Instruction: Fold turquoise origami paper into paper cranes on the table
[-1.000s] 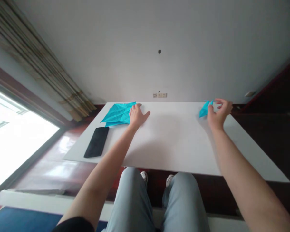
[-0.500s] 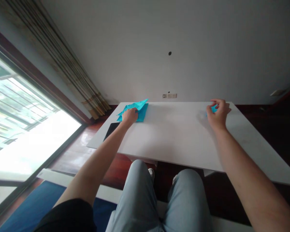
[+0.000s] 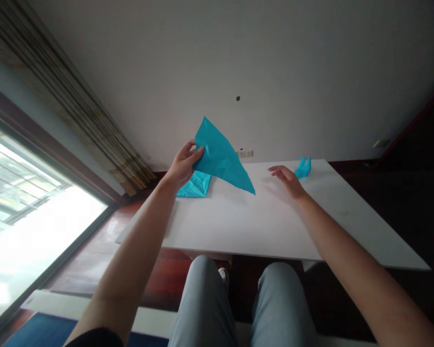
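Note:
My left hand [image 3: 184,161] pinches a thin blue sheet of paper [image 3: 222,156] by its left side and holds it up above the table. Below and behind that hand, more blue creased paper [image 3: 197,185] lies on the tabletop. My right hand [image 3: 286,179] hangs over the table with its fingers stretched toward the left, holding nothing. Just to the right of it stands a small folded blue paper figure [image 3: 304,167] with pointed tips, apart from the fingers.
The white table [image 3: 246,226] stretches across in front of my knees, against a grey wall. Wall sockets [image 3: 246,154] show behind its far edge. A curtain [image 3: 79,101] and a bright window [image 3: 32,202] are on the left.
My left hand has lifted the blue sheet off the pile and brought it up. My right hand has let go of the folded paper figure and moved left of it.

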{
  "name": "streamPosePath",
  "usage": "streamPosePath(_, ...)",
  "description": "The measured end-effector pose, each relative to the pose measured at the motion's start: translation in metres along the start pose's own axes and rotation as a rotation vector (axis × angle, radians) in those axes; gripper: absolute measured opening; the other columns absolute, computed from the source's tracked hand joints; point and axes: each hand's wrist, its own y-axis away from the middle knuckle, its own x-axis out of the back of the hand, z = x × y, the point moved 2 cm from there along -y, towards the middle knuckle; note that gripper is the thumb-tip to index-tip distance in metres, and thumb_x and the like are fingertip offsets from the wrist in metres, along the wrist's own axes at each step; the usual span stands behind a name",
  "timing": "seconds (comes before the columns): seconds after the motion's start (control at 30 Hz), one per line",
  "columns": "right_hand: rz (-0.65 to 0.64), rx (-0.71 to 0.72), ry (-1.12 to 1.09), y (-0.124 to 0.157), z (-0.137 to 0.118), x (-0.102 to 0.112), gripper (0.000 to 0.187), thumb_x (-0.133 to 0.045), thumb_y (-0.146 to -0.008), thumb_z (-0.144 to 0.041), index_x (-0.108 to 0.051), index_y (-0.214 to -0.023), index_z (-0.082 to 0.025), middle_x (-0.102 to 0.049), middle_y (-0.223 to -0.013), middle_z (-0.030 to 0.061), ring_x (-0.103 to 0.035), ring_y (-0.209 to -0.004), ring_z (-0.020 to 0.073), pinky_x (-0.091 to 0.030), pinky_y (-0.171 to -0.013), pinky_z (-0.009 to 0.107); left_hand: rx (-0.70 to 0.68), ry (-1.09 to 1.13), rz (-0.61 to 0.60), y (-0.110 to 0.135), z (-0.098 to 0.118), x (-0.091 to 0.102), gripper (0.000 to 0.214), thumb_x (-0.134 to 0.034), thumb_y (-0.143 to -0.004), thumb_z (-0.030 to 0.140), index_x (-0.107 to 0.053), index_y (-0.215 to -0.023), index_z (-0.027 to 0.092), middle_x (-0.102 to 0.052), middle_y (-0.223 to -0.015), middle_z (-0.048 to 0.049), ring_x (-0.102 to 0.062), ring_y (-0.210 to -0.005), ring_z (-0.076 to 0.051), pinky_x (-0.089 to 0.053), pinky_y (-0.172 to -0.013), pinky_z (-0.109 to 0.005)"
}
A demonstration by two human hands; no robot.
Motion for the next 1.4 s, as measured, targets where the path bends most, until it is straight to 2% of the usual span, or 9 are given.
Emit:
streamPosePath(0.1,-0.276,-0.205,-0.322,0.006,-0.007,-0.014,0.098,-0.058,-0.079,-0.116,-0.084,-0.12,-0.03,-0.086,-0.135,0.0126,-0.082,-0.117,0.0333,-0.063,-0.109,0.054,0.06,0.046,-0.014,-0.002,-0.039,-0.021,0.068,-0.102,-0.078,0.074,-0.065,-0.112,0.028,-0.088,-0.1,-0.004,-0.087,-0.094,-0.025,-0.073,-0.084,-0.037)
streamPosePath(0.17,-0.314,-0.28,-0.427,0.01,-0.008,-0.019,0.098,-0.069,-0.073,-0.115,-0.084,-0.121,-0.031,-0.088,-0.132,0.011,-0.084,-0.115,0.0327,-0.068,-0.104,0.051,0.118,0.067,-0.02,-0.001,-0.07,-0.036,0.07,-0.102,-0.075,0.075,-0.064,-0.111,0.028,-0.086,-0.096,-0.0021,-0.085,-0.092,-0.023,-0.072,-0.085,-0.036)
streamPosePath(0.3,-0.134,-0.372,-0.377,0.01,0.002,-0.022,0.067,-0.106,-0.069,-0.078,-0.085,-0.113,-0.032,-0.092,-0.12,0.0039,-0.085,-0.108,0.0292,-0.071,-0.1,0.047,0.299,0.07,-0.048,0.009,-0.124,-0.057,0.072,-0.107,-0.069,0.068,-0.066,-0.109,0.025,-0.085,-0.095,-0.0011,-0.08,-0.084,-0.018,-0.067,-0.079,-0.031)
streamPosePath(0.5,-0.062,-0.351,-0.292,0.006,0.019,-0.021,0.061,-0.108,-0.065,-0.073,-0.084,-0.103,-0.031,-0.092,-0.114,0.0037,-0.084,-0.104,0.0303,-0.071,-0.101,0.05,0.343,-0.013,0.0,0.015,-0.16,-0.054,0.05,-0.098,-0.087,0.061,-0.065,-0.09,0.025,-0.063,-0.071,0.0033,-0.065,-0.067,-0.016,-0.054,-0.06,-0.027)
streamPosePath(0.73,0.001,-0.319,-0.172,0.005,0.021,-0.016,0.067,-0.104,-0.061,-0.079,-0.068,-0.092,-0.032,-0.082,-0.089,-0.0032,-0.074,-0.086,0.0252,-0.066,-0.086,0.044,0.228,-0.032,0.113,0.009,-0.165,-0.052,0.046,-0.096,-0.085,0.035,-0.066,-0.119,0.026,-0.076,-0.089,0.0039,-0.073,-0.075,-0.014,-0.056,-0.071,-0.025)
streamPosePath(0.83,0.07,-0.309,-0.182,0.004,0.023,-0.014,0.083,-0.106,-0.056,-0.078,-0.061,-0.111,-0.035,-0.083,-0.096,-0.0039,-0.076,-0.091,0.0259,-0.065,-0.089,0.044,0.162,-0.072,0.087,0.008,-0.162,-0.053,0.058,-0.094,-0.084,0.03,-0.069,-0.136,0.027,-0.074,-0.087,0.005,-0.068,-0.069,-0.012,-0.054,-0.07,-0.025)
streamPosePath(1.0,0.123,-0.248,-0.077,0.001,0.035,-0.006,0.098,-0.098,-0.067,-0.084,-0.06,-0.146,-0.039,-0.069,-0.082,-0.0086,-0.069,-0.08,0.0244,-0.061,-0.081,0.042,0.054,-0.239,0.01,0.003,-0.16,-0.048,0.038,-0.098,-0.082,0.033,-0.088,-0.117,0.022,-0.073,-0.083,0.0013,-0.063,-0.072,-0.013,-0.056,-0.076,-0.029)
streamPosePath(1.2,0.106,-0.21,-0.02,0.003,0.039,-0.006,0.086,-0.104,-0.062,-0.08,-0.082,-0.129,-0.031,-0.077,-0.096,0.0009,-0.072,-0.094,0.0286,-0.064,-0.09,0.046,0.012,-0.433,-0.076,0.002,-0.155,-0.046,0.032,-0.096,-0.087,0.035,-0.093,-0.116,0.023,-0.082,-0.088,-0.0038,-0.072,-0.083,-0.02,-0.061,-0.084,-0.035)
streamPosePath(1.4,0.2,-0.045,0.21,-0.005,0.021,-0.01,0.063,-0.097,-0.07,-0.083,-0.085,-0.094,-0.026,-0.073,-0.095,0.0051,-0.064,-0.088,0.0254,-0.057,-0.092,0.047,-0.137,-0.409,0.056,-0.001,-0.149,-0.047,0.014,-0.091,-0.093,0.034,-0.087,-0.102,0.025,-0.084,-0.119,-0.0086,-0.077,-0.113,-0.024,-0.064,-0.097,-0.035)
